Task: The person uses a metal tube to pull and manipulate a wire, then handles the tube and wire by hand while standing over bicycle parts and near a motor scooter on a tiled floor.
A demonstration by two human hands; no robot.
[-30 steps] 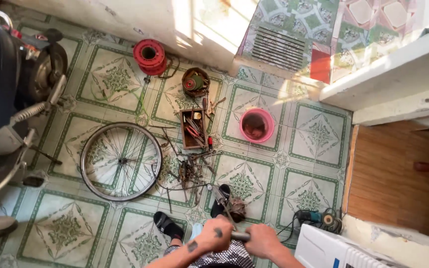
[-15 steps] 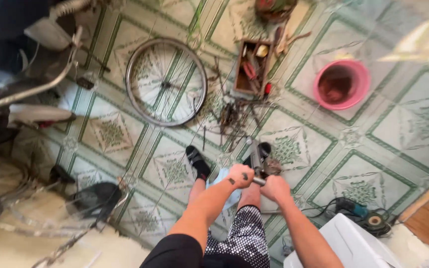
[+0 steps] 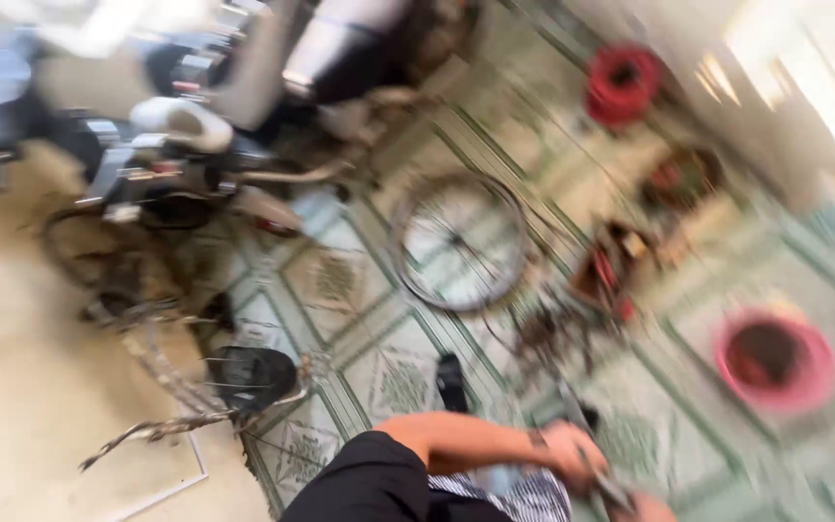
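Observation:
The view is heavily blurred. My left hand (image 3: 572,452) reaches out over my knee near the bottom edge, its fingers curled around a thin dark tool (image 3: 613,489). Only part of my right hand (image 3: 646,506) shows, at the very bottom next to the tool's other end, and its grip is unclear. A black sandal (image 3: 451,382) lies on the tiles just beyond my arm. Further out, a loose bicycle wheel (image 3: 461,242) lies flat on the patterned tile floor (image 3: 340,280).
A pink basin (image 3: 775,360) stands at the right, with an open tool box (image 3: 611,271) and tangled wire beside the wheel. A red spool (image 3: 622,82) sits far back. Parked bikes (image 3: 176,145) crowd the upper left, and a black saddle (image 3: 248,375) lies lower left.
The view has swung left and tilted, so the bikes now fill the upper left. My hands have stayed together on the tool but now sit at the bottom right of the view.

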